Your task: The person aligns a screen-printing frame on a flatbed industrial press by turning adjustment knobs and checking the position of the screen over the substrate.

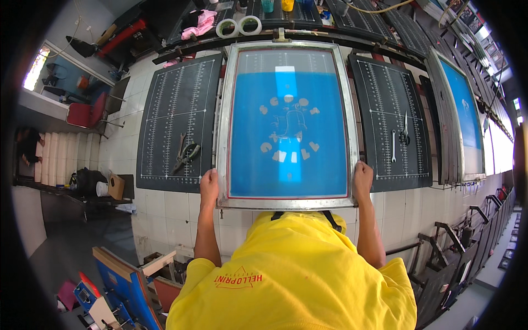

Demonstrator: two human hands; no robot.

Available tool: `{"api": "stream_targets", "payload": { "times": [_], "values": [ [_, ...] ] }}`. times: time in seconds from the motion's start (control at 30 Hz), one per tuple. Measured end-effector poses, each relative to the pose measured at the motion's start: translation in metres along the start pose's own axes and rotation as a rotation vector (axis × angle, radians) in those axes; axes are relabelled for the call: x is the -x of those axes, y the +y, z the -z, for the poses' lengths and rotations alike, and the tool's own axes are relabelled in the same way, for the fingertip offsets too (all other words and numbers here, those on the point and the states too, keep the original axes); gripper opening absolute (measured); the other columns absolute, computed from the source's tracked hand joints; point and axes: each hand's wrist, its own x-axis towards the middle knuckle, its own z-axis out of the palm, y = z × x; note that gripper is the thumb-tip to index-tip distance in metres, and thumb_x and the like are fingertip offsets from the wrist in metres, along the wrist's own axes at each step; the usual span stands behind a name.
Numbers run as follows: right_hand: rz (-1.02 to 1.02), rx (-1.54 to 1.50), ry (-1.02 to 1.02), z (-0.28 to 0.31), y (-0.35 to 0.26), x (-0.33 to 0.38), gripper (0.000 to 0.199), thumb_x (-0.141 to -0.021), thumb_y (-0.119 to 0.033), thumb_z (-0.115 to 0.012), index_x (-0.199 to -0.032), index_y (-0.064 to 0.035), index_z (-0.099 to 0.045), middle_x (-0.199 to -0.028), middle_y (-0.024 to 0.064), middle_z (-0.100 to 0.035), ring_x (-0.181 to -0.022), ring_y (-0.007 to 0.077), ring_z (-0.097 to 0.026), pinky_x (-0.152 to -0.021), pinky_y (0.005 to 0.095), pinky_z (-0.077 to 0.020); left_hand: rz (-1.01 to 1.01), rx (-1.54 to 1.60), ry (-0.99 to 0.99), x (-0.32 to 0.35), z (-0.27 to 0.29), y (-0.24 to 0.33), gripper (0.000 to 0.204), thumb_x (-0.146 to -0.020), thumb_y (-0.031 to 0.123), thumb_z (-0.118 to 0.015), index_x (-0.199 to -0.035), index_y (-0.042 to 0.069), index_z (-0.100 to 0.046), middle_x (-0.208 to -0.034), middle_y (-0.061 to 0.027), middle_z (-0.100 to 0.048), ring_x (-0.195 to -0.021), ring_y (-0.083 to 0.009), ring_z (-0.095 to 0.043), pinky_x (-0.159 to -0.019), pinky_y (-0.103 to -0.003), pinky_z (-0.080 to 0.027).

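Note:
A screen printing frame (287,203) with a silver metal border and blue-coated mesh lies in front of me, over a dark board with a ruled grid. Pale shapes form a ring on the blue coating. My left hand (209,187) is closed around the frame's left side near its lower corner. On the opposite side, my right hand (363,179) grips the frame at about the same height. Both hands have their fingers wrapped over the metal edge, with the fingertips partly hidden.
Pliers (185,154) lie on the left dark gridded board (165,115). The right board (379,93) bears a wrench (393,146) and black scissors (406,129). Two tape rolls (227,28) stand beyond the frame beside pink cloth (201,25). Another blue screen (462,104) is far right.

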Motion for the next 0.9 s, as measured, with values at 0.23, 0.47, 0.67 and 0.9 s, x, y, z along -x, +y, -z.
{"api": "stream_targets", "payload": {
  "times": [0.23,0.47,0.67,0.9],
  "values": [
    [-0.011,-0.015,0.009,-0.012,0.019,-0.006,0.036,-0.095,-0.023,-0.046,-0.083,0.0101,-0.055,-0.064,0.018,-0.048,-0.063,0.0211,-0.04,-0.063,0.0382,-0.0385,-0.175,-0.14,0.061,-0.01,-0.015,-0.015,0.042,-0.101,0.026,-0.036,-0.11,-0.008,-0.059,-0.098,-0.0245,-0.065,-0.092,-0.0383,-0.061,-0.086,-0.039,-0.046],
    [-0.045,-0.088,-0.001,-0.008,0.018,-0.005,0.037,-0.096,-0.024,-0.046,-0.082,0.0092,-0.054,-0.064,0.0155,-0.049,-0.064,0.0197,-0.041,-0.063,0.0373,-0.0389,-0.038,0.108,-0.011,-0.007,-0.017,-0.01,0.044,-0.102,0.028,-0.035,-0.108,-0.008,-0.058,-0.098,-0.0173,-0.064,-0.094,-0.0262,-0.059,-0.088,-0.035,-0.044],
    [-0.039,0.031,-0.052,-0.005,0.019,-0.008,0.037,-0.097,-0.024,-0.045,-0.086,0.0087,-0.058,-0.066,0.0145,-0.052,-0.065,0.019,-0.044,-0.065,0.0358,-0.0403,-0.013,0.173,-0.124,-0.009,-0.012,-0.01,0.044,-0.103,0.029,-0.034,-0.107,-0.008,-0.058,-0.096,-0.0116,-0.062,-0.091,-0.0165,-0.053,-0.087,-0.032,-0.043],
    [0.028,-0.028,0.019,-0.009,0.013,-0.004,0.038,-0.097,-0.024,-0.046,-0.078,0.0084,-0.052,-0.062,0.0128,-0.046,-0.062,0.0172,-0.038,-0.061,0.0375,-0.0375,-0.014,0.145,-0.105,-0.008,-0.014,-0.007,0.042,-0.103,0.028,-0.034,-0.102,-0.006,-0.057,-0.092,-0.012,-0.06,-0.088,-0.0178,-0.052,-0.084,-0.033,-0.043]
  ]
}}
